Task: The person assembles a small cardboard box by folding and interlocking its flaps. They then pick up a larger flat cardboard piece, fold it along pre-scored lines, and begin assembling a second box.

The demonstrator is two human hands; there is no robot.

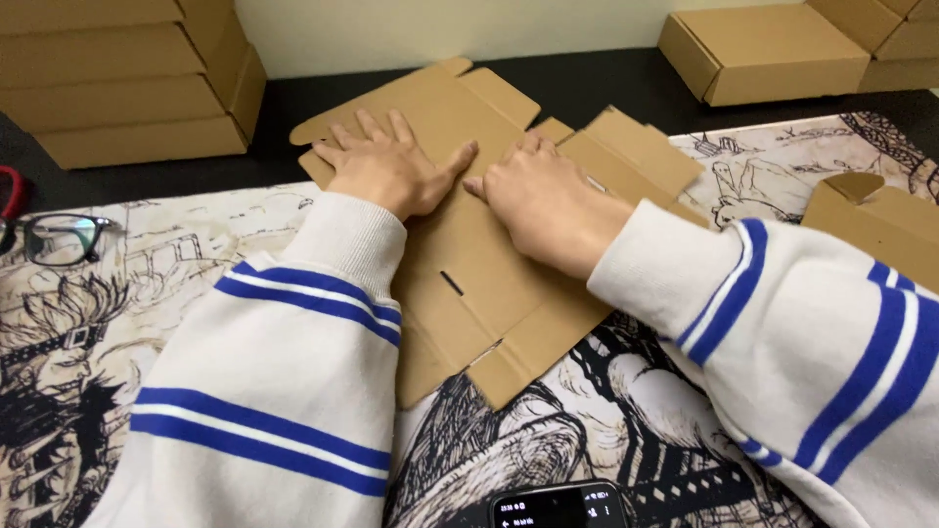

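Observation:
A flat, unfolded brown cardboard box blank (pixel 469 293) lies on a desk mat printed with black-and-cream comic art (pixel 606 430). My left hand (pixel 386 166) rests palm down on the blank's far left part, fingers spread. My right hand (pixel 543 196) presses on the blank just to the right of it, fingers curled over a fold line, thumbs nearly touching. Both arms wear white sleeves with blue stripes.
Stacked folded cardboard boxes (pixel 127 88) stand at the back left, more boxes (pixel 773 49) at the back right, and a partly folded box (pixel 875 220) at the right edge. Black glasses (pixel 64 238) lie at the left. A phone (pixel 558 506) sits at the bottom edge.

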